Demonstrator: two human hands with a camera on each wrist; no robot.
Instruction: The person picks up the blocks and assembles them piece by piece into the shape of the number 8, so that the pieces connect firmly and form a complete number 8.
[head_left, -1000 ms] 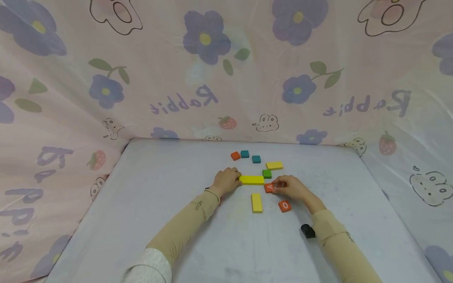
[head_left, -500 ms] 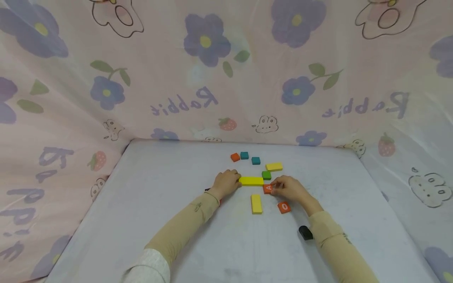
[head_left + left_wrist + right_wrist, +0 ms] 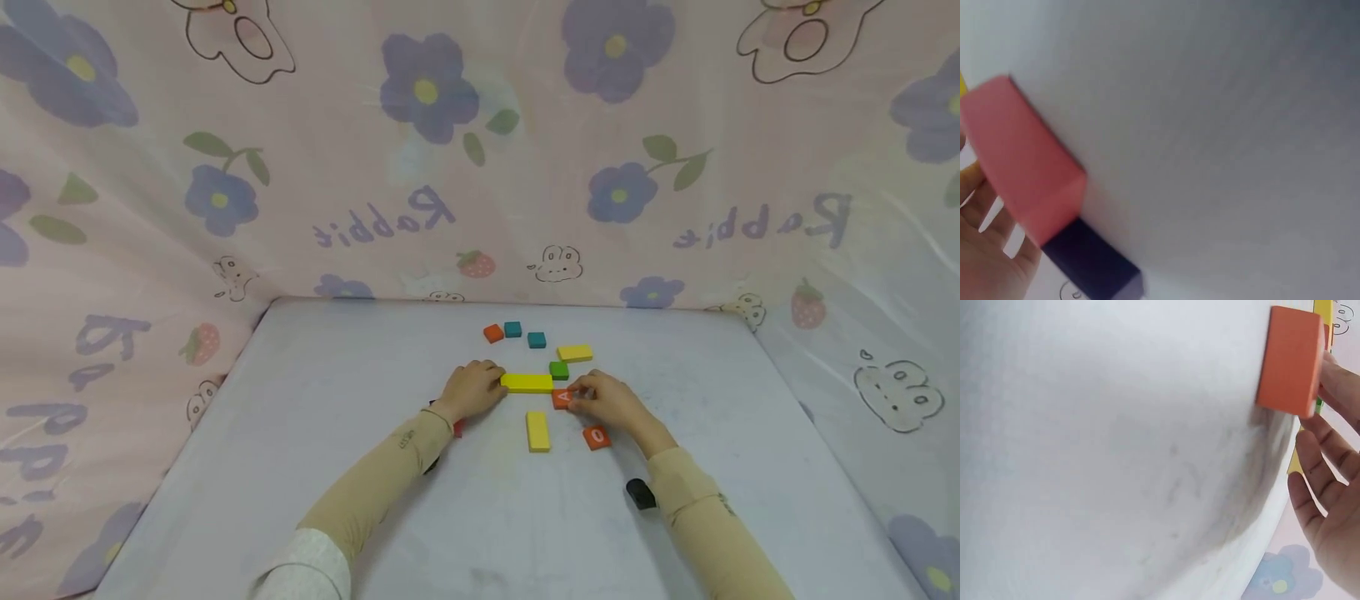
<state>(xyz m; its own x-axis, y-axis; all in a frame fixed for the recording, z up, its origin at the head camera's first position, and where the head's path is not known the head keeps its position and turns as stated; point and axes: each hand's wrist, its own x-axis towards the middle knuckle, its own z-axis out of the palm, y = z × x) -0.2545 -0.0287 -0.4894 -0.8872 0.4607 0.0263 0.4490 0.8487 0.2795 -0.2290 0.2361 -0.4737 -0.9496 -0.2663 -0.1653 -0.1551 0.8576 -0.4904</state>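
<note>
In the head view my left hand holds the left end of a long yellow block lying flat on the table. From the right, my right hand pinches an orange block marked A between thumb and fingertips, at the yellow block's right end. A small green block sits just behind that end. Closer to me lie a second yellow block and an orange block marked O. The left wrist view shows a red block touching a dark block, with the left hand's fingers beyond.
Farther back are an orange block, two teal blocks and another yellow block. A black block lies beside the right forearm. Flower-printed curtains border the table.
The head view has shifted slightly. My left forearm has edged left, showing more of the red and black pieces under it. Both hands keep their holds; the A block has barely moved.
</note>
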